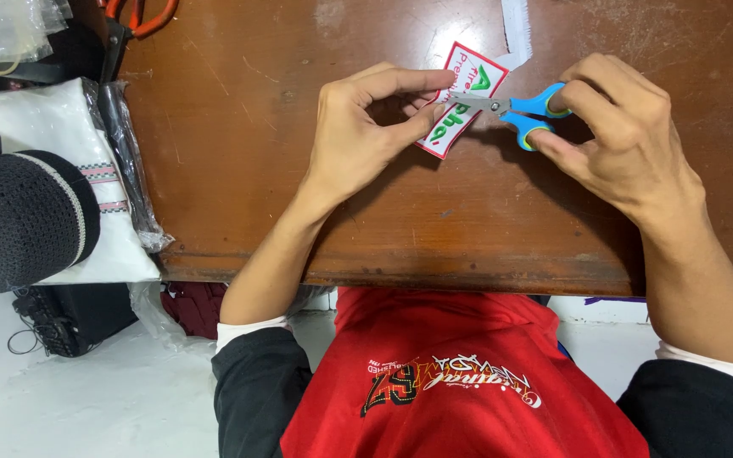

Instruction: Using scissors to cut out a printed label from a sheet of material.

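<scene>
**Carefully: blades close to fingertips**

The left hand (358, 127) pinches a small white label with red edging and green print (460, 97), holding it just above the brown table (299, 203). The right hand (621, 127) is closed through the blue handles of small scissors (511, 106), whose short blades meet the label right beside the left thumb and forefinger. A slip could nick those fingertips, or the cut could wander into the print if the label twists. A white offcut strip (517, 25) lies beyond the right hand.
</scene>
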